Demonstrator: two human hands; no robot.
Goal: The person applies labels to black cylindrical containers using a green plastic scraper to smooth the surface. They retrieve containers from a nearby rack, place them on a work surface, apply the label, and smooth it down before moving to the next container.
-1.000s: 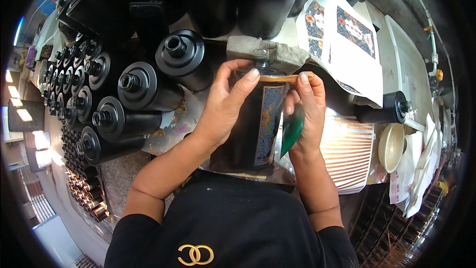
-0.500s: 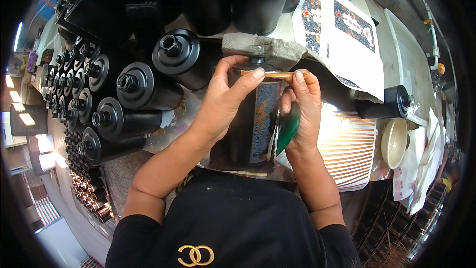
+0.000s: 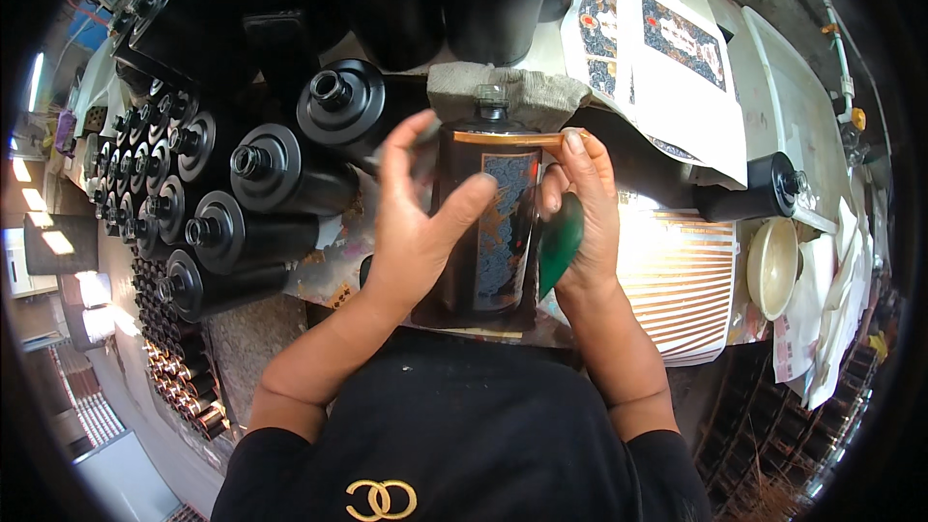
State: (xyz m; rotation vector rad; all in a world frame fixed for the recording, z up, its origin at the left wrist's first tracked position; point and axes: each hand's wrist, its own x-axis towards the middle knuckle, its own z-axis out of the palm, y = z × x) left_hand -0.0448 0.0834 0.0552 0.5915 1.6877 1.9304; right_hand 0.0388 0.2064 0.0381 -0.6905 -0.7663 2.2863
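Note:
A dark bottle with a clear neck stands in front of me, bearing a blue-grey and gold patterned panel. Around its shoulder runs a gold strip, whose right end sticks out past the bottle. My right hand pinches that end between thumb and finger. The same hand keeps a green scraper against its palm. My left hand is at the bottle's left side, thumb and fingers spread; its fingertips are blurred. Whether it touches the bottle I cannot tell.
Several black bottles lie or lean at the left, necks toward me. Behind the bottle sits a grey cloth-like block. To the right are printed sheets, a sheet of gold strips, another black bottle and a pale bowl.
My left hand has let go of the strip at the bottle's top and moved left, fingers spreading. My right hand keeps its pinch on the strip's end. The bottle has turned or shifted slightly left.

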